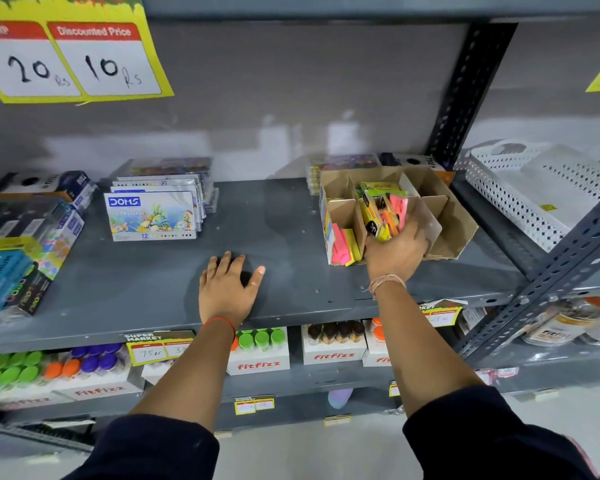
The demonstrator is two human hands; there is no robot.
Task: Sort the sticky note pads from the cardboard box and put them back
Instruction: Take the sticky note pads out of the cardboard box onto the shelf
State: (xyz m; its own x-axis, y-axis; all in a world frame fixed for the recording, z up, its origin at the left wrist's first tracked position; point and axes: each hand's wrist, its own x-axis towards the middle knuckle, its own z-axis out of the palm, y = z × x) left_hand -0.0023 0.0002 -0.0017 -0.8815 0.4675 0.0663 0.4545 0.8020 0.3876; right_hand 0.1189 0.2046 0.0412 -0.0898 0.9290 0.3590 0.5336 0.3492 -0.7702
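A brown cardboard box (454, 220) with dividers stands on the grey shelf at the right. My right hand (397, 252) is inside its front middle, shut on a bunch of sticky note pads (383, 213) in yellow, pink and orange. More pink and yellow pads (343, 245) stand in the box's front left compartment. The right compartments look empty. My left hand (227, 289) lies flat on the bare shelf (274, 220), fingers spread, holding nothing.
Stacked DOMS pastel boxes (151, 216) sit left of centre, more stationery packs (21, 244) at the far left. A white perforated basket (541, 192) lies right of the slotted upright (465, 91). Fitfizz bottle cartons (260, 351) fill the shelf below. A yellow price sign (70, 57) hangs top left.
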